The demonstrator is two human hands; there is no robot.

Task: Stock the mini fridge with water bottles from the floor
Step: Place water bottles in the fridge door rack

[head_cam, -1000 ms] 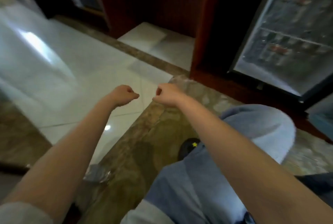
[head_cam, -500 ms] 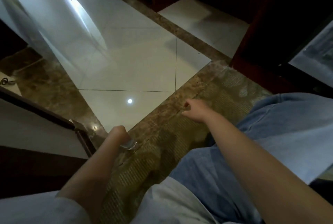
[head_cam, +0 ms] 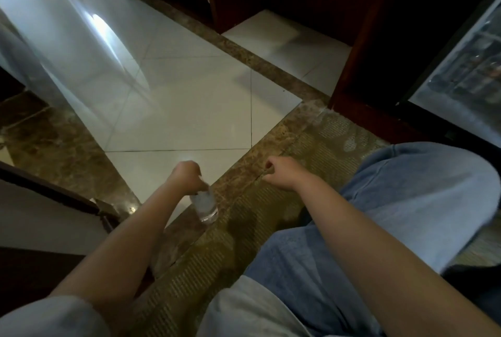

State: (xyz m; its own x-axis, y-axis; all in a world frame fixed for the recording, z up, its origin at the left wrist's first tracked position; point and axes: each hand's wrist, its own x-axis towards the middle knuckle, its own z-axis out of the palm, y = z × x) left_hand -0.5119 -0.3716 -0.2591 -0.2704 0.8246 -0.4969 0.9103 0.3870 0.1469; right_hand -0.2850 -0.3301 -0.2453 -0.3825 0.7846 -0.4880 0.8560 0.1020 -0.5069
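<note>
My left hand (head_cam: 185,176) grips the top of a clear water bottle (head_cam: 204,206), which hangs below the fist just above the floor. My right hand (head_cam: 280,174) hovers to the right of it with curled fingers and nothing in it. The mini fridge's glass door (head_cam: 458,84) stands at the far right edge, with blurred bottles behind the glass. My knee in blue jeans (head_cam: 406,187) sits between the right hand and the fridge.
Glossy white floor tiles (head_cam: 189,98) spread ahead, bordered by a brown marble strip (head_cam: 271,152). Dark red wooden cabinetry (head_cam: 349,65) stands left of the fridge. A dark wooden frame (head_cam: 54,195) runs along the left.
My left hand went down to the floor, took hold of the bottle and has lifted it. The view swung left, then partly back toward the fridge. My right hand stays empty.
</note>
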